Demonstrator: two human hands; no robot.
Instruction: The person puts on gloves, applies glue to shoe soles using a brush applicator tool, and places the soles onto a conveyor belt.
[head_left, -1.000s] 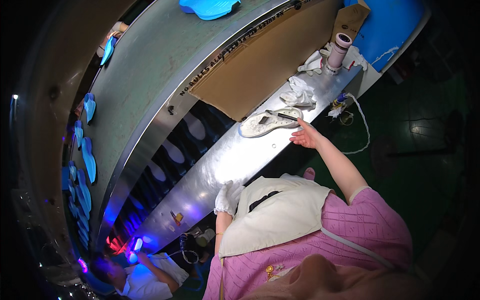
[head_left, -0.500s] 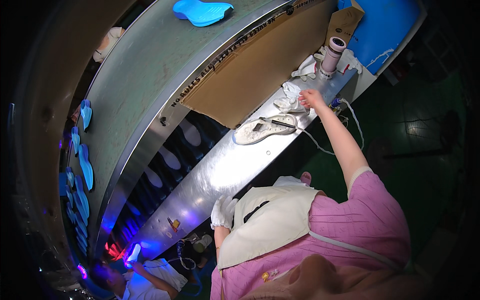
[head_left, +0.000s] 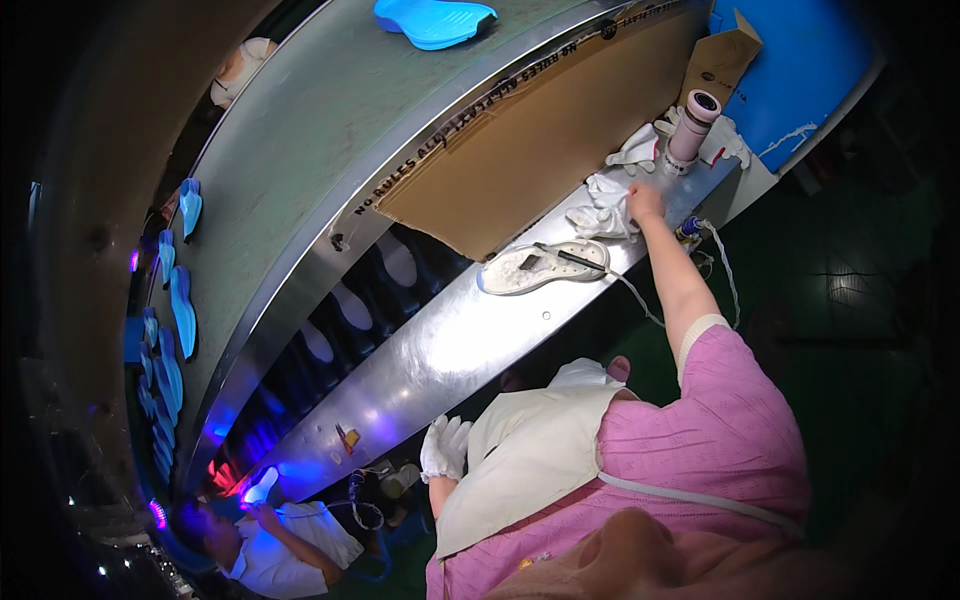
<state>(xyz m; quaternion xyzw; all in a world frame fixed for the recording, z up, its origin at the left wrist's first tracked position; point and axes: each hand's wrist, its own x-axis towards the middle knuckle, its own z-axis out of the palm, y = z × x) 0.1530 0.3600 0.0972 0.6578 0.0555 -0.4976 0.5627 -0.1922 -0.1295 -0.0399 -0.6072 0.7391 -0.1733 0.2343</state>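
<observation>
My bare right hand is closed at the edge of a crumpled white glove on the metal ledge. My fingers are partly hidden by my own hand. My left hand, in a white knitted glove, hangs near my apron at the ledge's edge, its fingers loosely stretched and holding nothing. A shoe sole, pale and perforated, lies on the ledge beside the glove. Across the sole rests a black pen-shaped tool with a white cord.
A pink bottle stands at the ledge's far end among more white gloves. Cardboard leans along the conveyor, which carries several blue soles. A co-worker holds a lit sole at lower left.
My right hand has closed at the glove, its fingers extended before. The view has shifted, so the ledge and things on it sit slightly farther right. My left hand stays by the apron.
</observation>
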